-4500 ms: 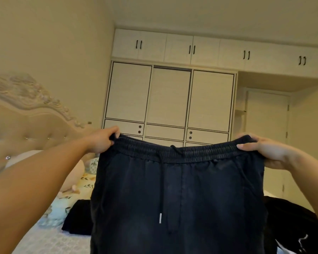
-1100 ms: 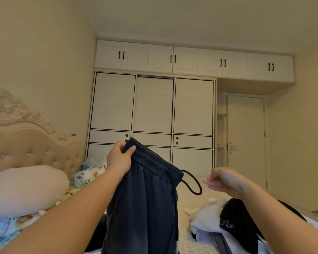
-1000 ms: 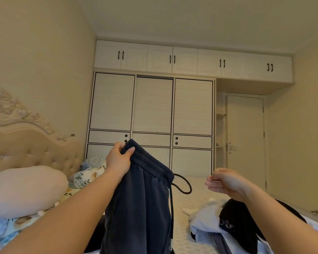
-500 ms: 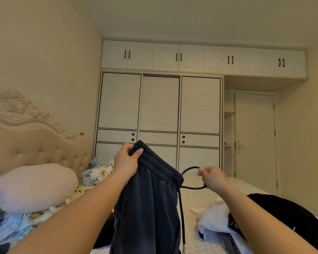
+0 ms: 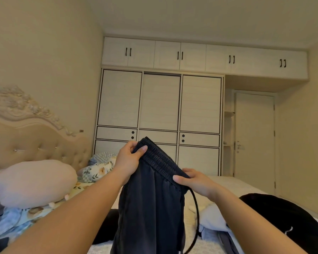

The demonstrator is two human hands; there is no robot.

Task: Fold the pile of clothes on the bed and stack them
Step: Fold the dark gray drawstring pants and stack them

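The dark navy elastic-waisted trousers (image 5: 151, 204) hang lengthwise above the bed (image 5: 233, 186), legs pointing down and cut off by the bottom edge, their folded waistband slanting from upper left to lower right. The left hand (image 5: 128, 162) pinches the upper waistband corner, thumb over the cloth. The right hand (image 5: 196, 182) grips the lower end; its fingers are hidden behind the fabric. A dark drawstring (image 5: 195, 217) loops down beneath it. Farther back, a black garment (image 5: 283, 217) lies on crumpled white clothing (image 5: 211, 219).

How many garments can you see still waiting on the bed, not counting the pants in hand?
3 at least: a black garment at right, a white one beside it, another black one behind the held pants. More may be hidden.
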